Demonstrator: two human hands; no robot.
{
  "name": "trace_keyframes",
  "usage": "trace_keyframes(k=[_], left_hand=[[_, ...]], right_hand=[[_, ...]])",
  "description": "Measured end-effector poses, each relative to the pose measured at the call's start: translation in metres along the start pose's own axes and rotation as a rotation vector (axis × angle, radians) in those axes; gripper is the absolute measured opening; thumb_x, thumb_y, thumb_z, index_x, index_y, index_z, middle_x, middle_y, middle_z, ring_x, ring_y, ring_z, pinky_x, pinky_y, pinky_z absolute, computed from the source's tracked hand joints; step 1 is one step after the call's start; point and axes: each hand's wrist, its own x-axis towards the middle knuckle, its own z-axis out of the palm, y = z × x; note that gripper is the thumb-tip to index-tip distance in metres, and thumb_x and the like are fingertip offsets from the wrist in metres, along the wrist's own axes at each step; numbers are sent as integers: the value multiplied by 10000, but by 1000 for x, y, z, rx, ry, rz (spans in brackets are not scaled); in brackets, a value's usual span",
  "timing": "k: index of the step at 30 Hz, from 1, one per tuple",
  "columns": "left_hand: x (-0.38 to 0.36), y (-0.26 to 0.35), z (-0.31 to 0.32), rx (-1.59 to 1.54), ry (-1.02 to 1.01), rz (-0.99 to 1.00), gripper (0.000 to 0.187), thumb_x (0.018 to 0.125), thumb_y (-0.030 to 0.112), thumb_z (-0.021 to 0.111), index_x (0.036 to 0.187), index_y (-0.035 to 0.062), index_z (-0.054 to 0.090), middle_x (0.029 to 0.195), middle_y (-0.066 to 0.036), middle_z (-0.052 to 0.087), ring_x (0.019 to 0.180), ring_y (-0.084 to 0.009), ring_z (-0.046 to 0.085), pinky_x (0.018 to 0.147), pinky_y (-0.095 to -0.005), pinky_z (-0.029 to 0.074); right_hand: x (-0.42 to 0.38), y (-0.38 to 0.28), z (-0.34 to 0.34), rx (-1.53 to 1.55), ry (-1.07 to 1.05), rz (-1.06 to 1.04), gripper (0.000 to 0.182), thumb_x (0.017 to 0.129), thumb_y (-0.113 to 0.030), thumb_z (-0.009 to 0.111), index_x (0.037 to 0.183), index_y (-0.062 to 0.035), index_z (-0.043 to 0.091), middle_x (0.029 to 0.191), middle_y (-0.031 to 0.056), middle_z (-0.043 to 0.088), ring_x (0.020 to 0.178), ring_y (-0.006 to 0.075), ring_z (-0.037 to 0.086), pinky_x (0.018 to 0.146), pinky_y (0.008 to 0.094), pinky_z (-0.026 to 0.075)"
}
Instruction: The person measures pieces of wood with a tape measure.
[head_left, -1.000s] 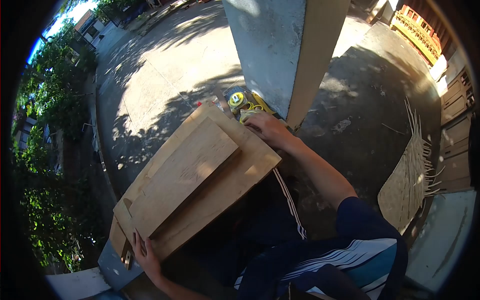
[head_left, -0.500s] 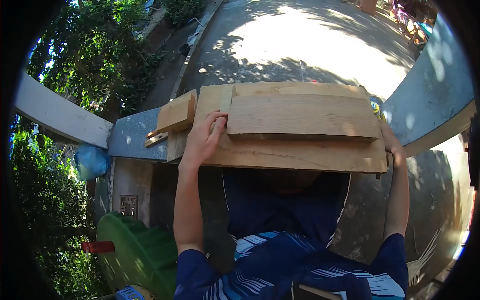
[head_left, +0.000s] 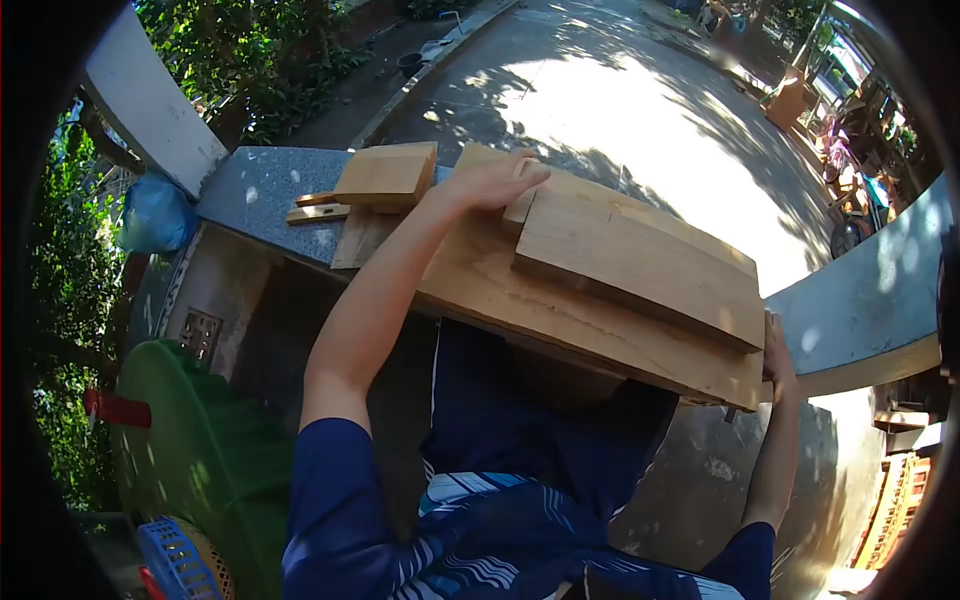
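A wide wooden board (head_left: 470, 265) lies tilted down to the right in front of me, with a thick rectangular wooden plank (head_left: 640, 260) on top of it. Against the plank's left end sits a short wooden strip (head_left: 519, 207). My left hand (head_left: 497, 185) reaches over the board to the strip's far end, fingers and thumb closed on it; the fingertips are partly hidden. At the board's right end my right hand (head_left: 778, 355) grips the edge, its fingers partly out of sight.
A wooden block (head_left: 388, 172) rests on the grey stone ledge (head_left: 265, 185) at the left, beside narrow sticks (head_left: 316, 212). A blue bag (head_left: 158, 215) hangs by the ledge. Lower left stand a green plastic object (head_left: 200, 440) and a blue basket (head_left: 180, 560).
My left hand has moved from the strip's near end to its far end. The view has turned, so the board now slopes down to the right. My right hand stays at the board's right end.
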Motion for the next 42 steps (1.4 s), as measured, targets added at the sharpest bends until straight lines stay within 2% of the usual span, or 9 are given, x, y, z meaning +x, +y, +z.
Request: trace_keyframes(k=[7, 9, 10, 15, 23, 29, 36, 40, 42], left_hand=[[15, -20, 8, 82, 193, 91, 554, 971, 433, 606, 1404, 113, 476, 1147, -235, 697, 1096, -362, 661, 918, -416, 498], [-12, -12, -20, -299, 88, 40, 443, 1016, 335, 572, 1380, 100, 476, 912, -99, 691, 644, -136, 614, 484, -291, 460], [-24, -20, -31, -448, 171, 47, 400, 1036, 291, 552, 1387, 118, 468, 858, -40, 651, 582, -71, 529, 478, -253, 405], [-114, -130, -75, -702, 766, -37, 575, 971, 455, 535, 1406, 80, 506, 1210, -99, 586, 1071, -203, 611, 810, -357, 520], [-135, -310, -13, -600, 639, -534, 642, 991, 434, 556, 1436, -17, 454, 1319, -190, 583, 1195, -283, 594, 990, -408, 462], [-114, -282, 3, -46, 662, -641, 818, 949, 605, 564, 1438, -35, 419, 1408, -289, 531, 1335, -428, 499, 1083, -472, 405], [-134, -208, -8, 247, 698, -734, 782, 925, 655, 557, 1479, 114, 445, 1265, -208, 649, 1134, -378, 636, 956, -474, 486], [-144, -25, -14, -267, 628, -34, 426, 999, 282, 613, 1371, 83, 549, 1070, -90, 691, 801, -201, 575, 755, -353, 496], [-139, 41, 1, -290, 292, 293, 390, 997, 177, 611, 1367, 65, 556, 1194, -117, 666, 922, -196, 618, 786, -336, 508]], right_hand=[[1, 12, 18, 166, 138, 222, 454, 862, -228, 714, 1165, -65, 418, 1104, 214, 487, 1018, 454, 521, 882, 474, 466], [-1, -4, 15, 107, 173, 266, 432, 895, -265, 695, 1140, -55, 408, 1090, 205, 481, 1010, 442, 511, 873, 464, 457], [0, -16, 11, 104, 185, 305, 430, 908, -283, 686, 1140, -58, 403, 1090, 205, 477, 998, 449, 515, 858, 475, 455], [2, -23, 6, 82, 421, 292, 496, 863, -302, 744, 1132, -52, 411, 1098, 199, 489, 986, 451, 557, 817, 504, 479], [11, -29, -34, -38, 509, 277, 707, 715, -310, 862, 1167, -79, 370, 1104, 177, 493, 980, 408, 576, 799, 486, 498], [9, -80, -90, 14, 467, 297, 654, 708, -187, 819, 1186, -88, 384, 1125, 168, 470, 979, 378, 578, 825, 459, 508], [-13, -153, -131, 58, 439, -55, 623, 715, -107, 780, 1257, -82, 473, 1220, 145, 456, 1076, 331, 548, 924, 409, 491], [-14, -217, -136, 267, 358, -358, 879, 660, -70, 782, 1434, -104, 368, 1320, 155, 450, 1233, 329, 493, 1058, 407, 417], [-5, -250, -133, 334, 227, -473, 938, 659, -113, 786, 1468, -132, 313, 1366, 185, 391, 1265, 378, 468, 1078, 433, 412]])
